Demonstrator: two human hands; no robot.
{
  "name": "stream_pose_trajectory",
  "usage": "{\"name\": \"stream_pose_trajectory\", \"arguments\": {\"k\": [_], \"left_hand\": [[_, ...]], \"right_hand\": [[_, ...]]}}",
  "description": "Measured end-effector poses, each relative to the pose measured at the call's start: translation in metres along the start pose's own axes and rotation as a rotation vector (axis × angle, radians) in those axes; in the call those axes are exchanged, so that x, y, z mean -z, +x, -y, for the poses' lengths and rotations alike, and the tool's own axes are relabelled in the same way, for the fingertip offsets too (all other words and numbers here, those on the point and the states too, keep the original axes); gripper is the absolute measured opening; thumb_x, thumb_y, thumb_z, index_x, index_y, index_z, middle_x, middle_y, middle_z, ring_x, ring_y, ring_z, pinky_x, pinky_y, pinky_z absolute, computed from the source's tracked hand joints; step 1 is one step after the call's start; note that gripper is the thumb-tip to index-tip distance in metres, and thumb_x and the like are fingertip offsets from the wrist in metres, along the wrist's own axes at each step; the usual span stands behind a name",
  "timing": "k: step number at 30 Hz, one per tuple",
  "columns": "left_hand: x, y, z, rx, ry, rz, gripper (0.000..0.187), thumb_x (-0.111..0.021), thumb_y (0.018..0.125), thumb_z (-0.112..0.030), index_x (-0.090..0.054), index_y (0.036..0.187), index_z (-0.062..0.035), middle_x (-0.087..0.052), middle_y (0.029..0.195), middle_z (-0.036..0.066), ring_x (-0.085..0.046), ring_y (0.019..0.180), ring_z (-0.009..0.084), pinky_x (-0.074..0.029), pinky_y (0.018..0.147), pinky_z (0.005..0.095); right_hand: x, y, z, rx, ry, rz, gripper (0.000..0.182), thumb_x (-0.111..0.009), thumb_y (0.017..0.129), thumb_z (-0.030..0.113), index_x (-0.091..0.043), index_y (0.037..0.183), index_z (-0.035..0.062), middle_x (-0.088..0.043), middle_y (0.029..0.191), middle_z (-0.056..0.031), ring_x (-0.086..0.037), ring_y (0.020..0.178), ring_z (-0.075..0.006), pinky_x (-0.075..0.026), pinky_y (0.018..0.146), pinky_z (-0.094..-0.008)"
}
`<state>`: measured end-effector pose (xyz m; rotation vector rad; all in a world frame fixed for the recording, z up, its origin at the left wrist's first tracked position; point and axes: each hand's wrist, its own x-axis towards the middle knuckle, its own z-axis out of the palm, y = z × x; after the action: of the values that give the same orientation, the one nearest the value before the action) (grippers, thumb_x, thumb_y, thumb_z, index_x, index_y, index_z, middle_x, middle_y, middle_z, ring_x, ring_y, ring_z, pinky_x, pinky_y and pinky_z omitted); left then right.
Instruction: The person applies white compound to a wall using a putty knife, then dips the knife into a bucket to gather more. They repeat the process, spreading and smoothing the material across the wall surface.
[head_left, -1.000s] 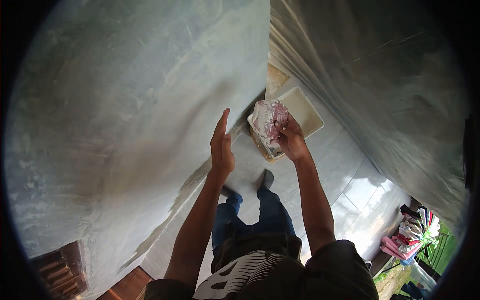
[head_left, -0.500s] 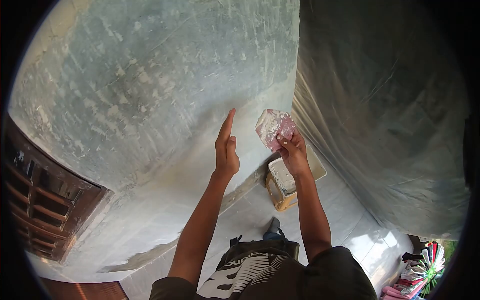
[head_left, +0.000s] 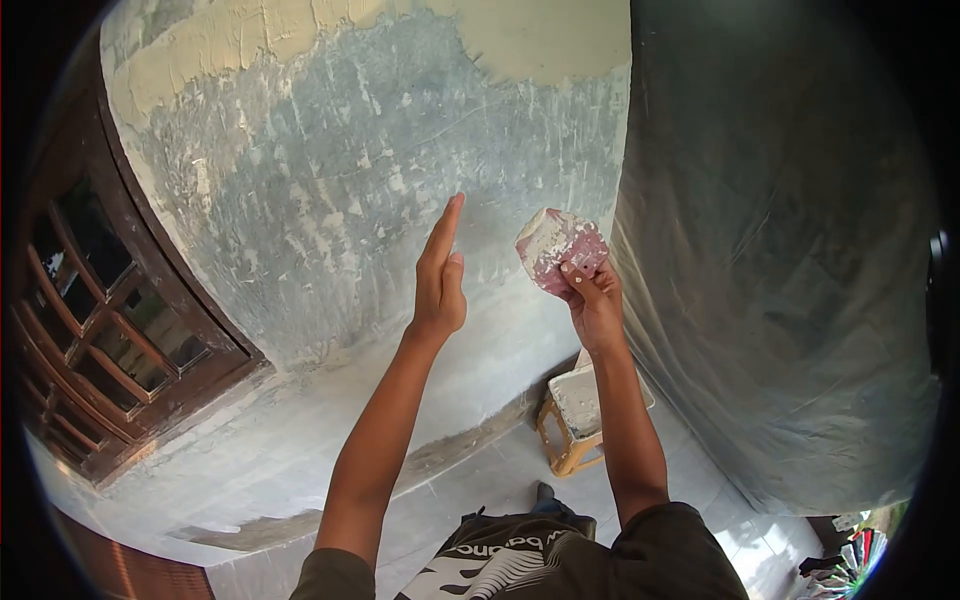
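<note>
My left hand [head_left: 440, 275] is raised in front of the grey-green wall, fingers stretched out and pointing up, holding nothing. In my right hand [head_left: 597, 305] is a flat pinkish-red piece [head_left: 562, 250] smeared with whitish paste, gripped at its lower right edge with the thumb on its near face. The wall [head_left: 380, 170] is patchy, with a cream coat along its top. Below my right hand stands a paste-smeared container [head_left: 577, 400] on a yellow stool [head_left: 560, 450], partly hidden by my right forearm.
A dark wooden window frame [head_left: 150, 400] is at the left. Grey translucent sheeting [head_left: 780, 280] hangs along the right. Pale floor tiles [head_left: 500, 475] lie below, with a colourful bundle [head_left: 850, 570] at the lower right. My foot shows near the stool.
The view has tilted upward, showing the cream coat and more of the window. Both hands remain raised, the right still holding the pinkish piece, now turned slightly.
</note>
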<state>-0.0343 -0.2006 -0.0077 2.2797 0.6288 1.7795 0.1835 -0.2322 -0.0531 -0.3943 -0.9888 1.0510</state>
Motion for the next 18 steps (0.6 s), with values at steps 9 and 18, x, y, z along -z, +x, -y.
{"name": "stream_pose_trajectory", "arguments": {"k": [9,18], "left_hand": [[0.021,0.061,0.016,-0.169,0.205,-0.046,0.066,-0.032,0.090,-0.013,-0.034,0.152,0.0101,-0.040,0.156,0.027,-0.034,0.148,0.0397,-0.026,0.124,0.0461],[0.030,0.125,0.030,-0.334,0.365,-0.110,0.064,-0.034,0.089,-0.011,-0.037,0.150,0.0111,-0.042,0.154,0.028,-0.035,0.147,0.0405,-0.028,0.123,0.0475]], "right_hand": [[-0.009,0.068,0.012,0.162,-0.031,0.083,0.015,-0.068,0.095,0.001,-0.070,0.110,-0.0002,-0.072,0.105,-0.0082,-0.070,0.094,-0.0144,-0.060,0.088,-0.0333],[-0.043,0.152,0.021,0.551,-0.341,0.210,0.018,-0.068,0.095,0.002,-0.071,0.111,-0.0039,-0.064,0.105,-0.0038,-0.061,0.092,-0.0097,-0.052,0.074,-0.0256]]}}
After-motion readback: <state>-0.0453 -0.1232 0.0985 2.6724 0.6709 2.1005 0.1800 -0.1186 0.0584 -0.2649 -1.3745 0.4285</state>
